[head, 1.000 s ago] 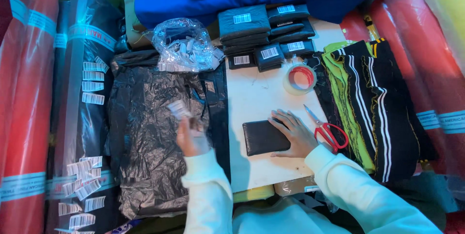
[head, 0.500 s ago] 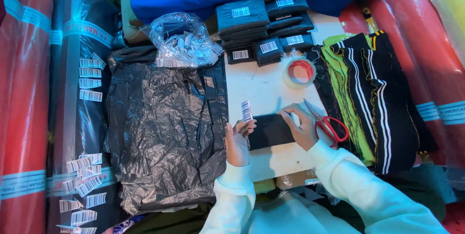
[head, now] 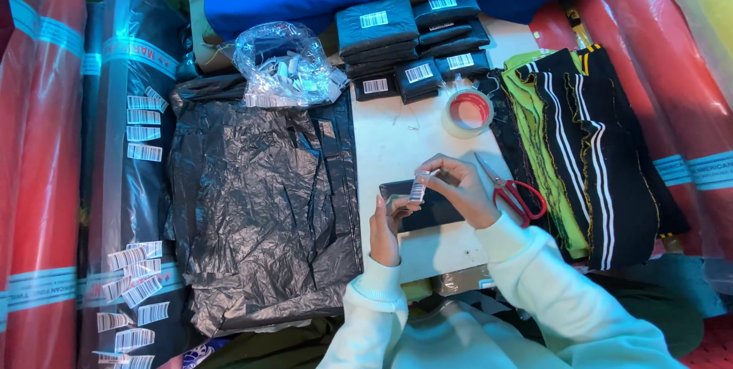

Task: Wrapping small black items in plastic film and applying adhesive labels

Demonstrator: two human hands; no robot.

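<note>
A small flat black packet (head: 427, 210) lies on the white tabletop (head: 397, 147) in front of me. Over it, both hands meet on a small white barcode sticker (head: 417, 189). My right hand (head: 456, 187) pinches the sticker's upper end with thumb and forefinger. My left hand (head: 385, 225) holds its lower edge, where a clear backing strip shows. Both hands hover just above the packet's left half.
Red-handled scissors (head: 513, 193) lie right of my right hand, beside a tape roll (head: 467, 112). Labelled black packets (head: 405, 40) are stacked at the back. A clear bag of stickers (head: 286, 63) and black plastic sheeting (head: 259, 201) lie left; striped fabric (head: 580, 147) right.
My left hand brought a barcode sticker from the left over the sheeting to the packet. My right hand lifted off the packet and now pinches the sticker too.
</note>
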